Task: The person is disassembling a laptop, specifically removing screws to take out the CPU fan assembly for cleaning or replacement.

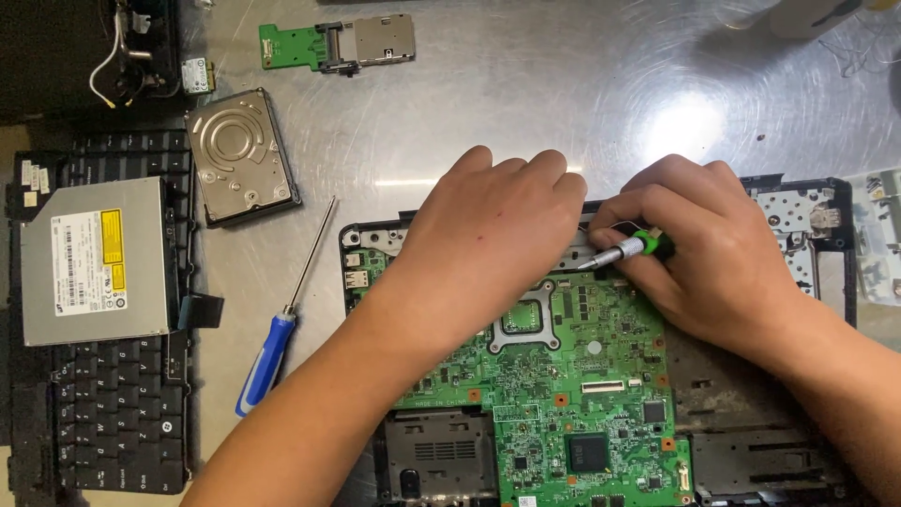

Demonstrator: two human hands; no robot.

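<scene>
2 screwdrivers [272, 352], 1 hard drive [242, 155], 1 optical drive [94, 261], 1 keyboard [117, 413]

Two bare hands and arms

The left hand [488, 239] and the right hand [699, 249] wear no gloves, no rings and no watch. Both arms are bare too, with no sleeves showing as far as the picture goes. The fingers are short and rounded, and the knuckles make small bumps.
</scene>
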